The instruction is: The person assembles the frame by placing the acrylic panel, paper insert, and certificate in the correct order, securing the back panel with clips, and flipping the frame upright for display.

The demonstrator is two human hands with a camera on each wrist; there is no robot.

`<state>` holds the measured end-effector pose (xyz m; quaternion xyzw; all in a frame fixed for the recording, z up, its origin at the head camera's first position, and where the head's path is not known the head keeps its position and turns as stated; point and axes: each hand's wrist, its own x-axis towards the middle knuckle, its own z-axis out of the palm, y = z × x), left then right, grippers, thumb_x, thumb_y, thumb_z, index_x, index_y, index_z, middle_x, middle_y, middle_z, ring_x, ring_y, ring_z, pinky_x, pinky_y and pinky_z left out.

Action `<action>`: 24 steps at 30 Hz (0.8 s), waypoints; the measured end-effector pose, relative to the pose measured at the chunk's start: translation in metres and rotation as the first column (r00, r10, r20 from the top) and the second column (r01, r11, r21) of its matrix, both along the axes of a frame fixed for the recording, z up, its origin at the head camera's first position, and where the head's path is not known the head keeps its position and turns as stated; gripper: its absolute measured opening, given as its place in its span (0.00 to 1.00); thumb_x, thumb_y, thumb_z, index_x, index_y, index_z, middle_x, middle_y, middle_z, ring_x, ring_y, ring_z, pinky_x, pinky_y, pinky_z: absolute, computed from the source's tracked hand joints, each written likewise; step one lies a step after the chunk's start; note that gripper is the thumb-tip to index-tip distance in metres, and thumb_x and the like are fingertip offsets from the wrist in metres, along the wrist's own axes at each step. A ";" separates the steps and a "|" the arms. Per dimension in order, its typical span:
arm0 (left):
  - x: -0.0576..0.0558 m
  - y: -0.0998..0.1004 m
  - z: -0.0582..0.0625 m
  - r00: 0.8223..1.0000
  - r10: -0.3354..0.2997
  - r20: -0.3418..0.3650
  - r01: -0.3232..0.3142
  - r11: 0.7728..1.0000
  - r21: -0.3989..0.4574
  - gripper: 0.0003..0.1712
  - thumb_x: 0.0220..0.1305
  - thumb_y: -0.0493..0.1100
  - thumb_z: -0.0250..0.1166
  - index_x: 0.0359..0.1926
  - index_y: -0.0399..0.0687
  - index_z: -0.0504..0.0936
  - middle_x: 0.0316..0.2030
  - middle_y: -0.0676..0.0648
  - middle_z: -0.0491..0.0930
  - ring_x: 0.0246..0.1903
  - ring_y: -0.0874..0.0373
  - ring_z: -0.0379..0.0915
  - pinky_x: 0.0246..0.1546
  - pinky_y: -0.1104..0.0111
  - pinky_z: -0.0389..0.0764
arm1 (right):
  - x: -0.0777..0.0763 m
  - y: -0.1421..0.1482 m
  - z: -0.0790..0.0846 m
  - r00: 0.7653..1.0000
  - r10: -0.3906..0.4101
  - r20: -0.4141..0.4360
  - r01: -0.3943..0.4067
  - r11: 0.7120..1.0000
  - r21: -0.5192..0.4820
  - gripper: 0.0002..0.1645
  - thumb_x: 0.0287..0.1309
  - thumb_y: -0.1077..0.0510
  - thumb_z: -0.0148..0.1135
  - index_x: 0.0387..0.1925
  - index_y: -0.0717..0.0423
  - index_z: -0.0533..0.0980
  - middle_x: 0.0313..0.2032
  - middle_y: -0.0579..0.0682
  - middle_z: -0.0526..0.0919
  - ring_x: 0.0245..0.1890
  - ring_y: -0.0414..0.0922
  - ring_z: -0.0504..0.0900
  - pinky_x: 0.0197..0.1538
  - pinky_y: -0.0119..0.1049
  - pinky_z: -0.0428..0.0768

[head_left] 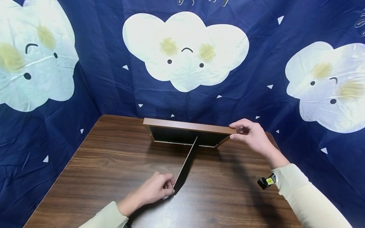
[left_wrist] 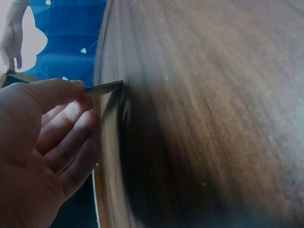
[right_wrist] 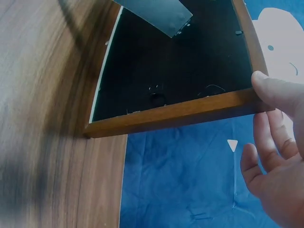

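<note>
A wooden picture frame (head_left: 188, 124) stands on its lower edge near the back of the table, its black backing (right_wrist: 180, 71) facing me. From the backing a dark easel leg (head_left: 186, 166) swings out toward me. My left hand (head_left: 156, 187) pinches the free end of this leg between thumb and fingers, low over the table; in the left wrist view the leg's tip (left_wrist: 105, 89) pokes past the thumb. At the frame's upper right corner, my right hand (head_left: 252, 136) grips the wood, thumb on the back side and fingers beyond it. The frame's front is hidden.
The dark wood-grain table (head_left: 114, 158) carries the frame. Behind it and at both sides hangs a blue cloth (head_left: 108, 82) with white clouds. A small black device with a yellow label (head_left: 269, 181) sits at the right wrist.
</note>
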<state>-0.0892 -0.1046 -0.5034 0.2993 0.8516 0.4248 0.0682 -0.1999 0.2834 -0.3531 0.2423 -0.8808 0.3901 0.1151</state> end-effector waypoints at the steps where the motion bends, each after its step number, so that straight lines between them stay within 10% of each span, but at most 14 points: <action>1: 0.000 0.001 0.000 1.000 -0.004 -0.004 0.004 1.000 -0.003 0.10 0.56 0.34 0.73 0.32 0.51 0.79 0.22 0.63 0.79 0.18 0.74 0.72 0.22 0.77 0.77 | 0.000 0.000 -0.001 1.000 0.000 -0.001 0.000 1.000 -0.005 0.23 0.49 0.66 0.79 0.49 0.56 0.86 0.40 0.53 0.84 0.35 0.49 0.78 0.38 0.23 0.76; 8: -0.006 -0.005 0.004 0.999 -0.030 -0.025 0.028 0.997 -0.077 0.09 0.60 0.42 0.75 0.38 0.52 0.83 0.27 0.63 0.80 0.27 0.74 0.74 0.32 0.75 0.79 | 0.006 -0.002 -0.004 1.000 -0.013 -0.021 0.013 1.000 -0.018 0.23 0.47 0.67 0.80 0.48 0.56 0.86 0.40 0.53 0.84 0.35 0.50 0.77 0.38 0.24 0.76; 14: -0.026 -0.023 0.023 0.979 0.090 -0.182 -0.109 0.989 -0.099 0.08 0.63 0.46 0.72 0.43 0.53 0.86 0.34 0.61 0.83 0.33 0.71 0.76 0.37 0.72 0.81 | 0.010 -0.002 -0.006 0.999 -0.033 0.005 0.033 0.999 -0.030 0.22 0.49 0.64 0.80 0.48 0.53 0.86 0.42 0.50 0.85 0.37 0.49 0.77 0.40 0.24 0.76; 19: -0.045 -0.044 0.046 0.899 0.283 -0.333 -0.302 0.953 -0.005 0.05 0.63 0.44 0.71 0.40 0.54 0.86 0.36 0.59 0.83 0.32 0.68 0.77 0.35 0.71 0.81 | 0.012 -0.001 -0.008 0.998 -0.053 0.027 0.054 0.998 -0.031 0.23 0.51 0.63 0.79 0.50 0.53 0.85 0.46 0.52 0.86 0.41 0.47 0.80 0.43 0.28 0.80; 24: -0.061 -0.064 0.070 0.757 0.526 -0.387 -0.493 0.849 0.190 0.02 0.63 0.40 0.70 0.37 0.51 0.86 0.32 0.55 0.84 0.30 0.65 0.77 0.33 0.71 0.81 | 0.011 0.001 -0.012 0.997 -0.061 0.054 0.065 0.995 -0.077 0.23 0.53 0.62 0.78 0.52 0.54 0.83 0.48 0.51 0.87 0.43 0.38 0.83 0.44 0.26 0.81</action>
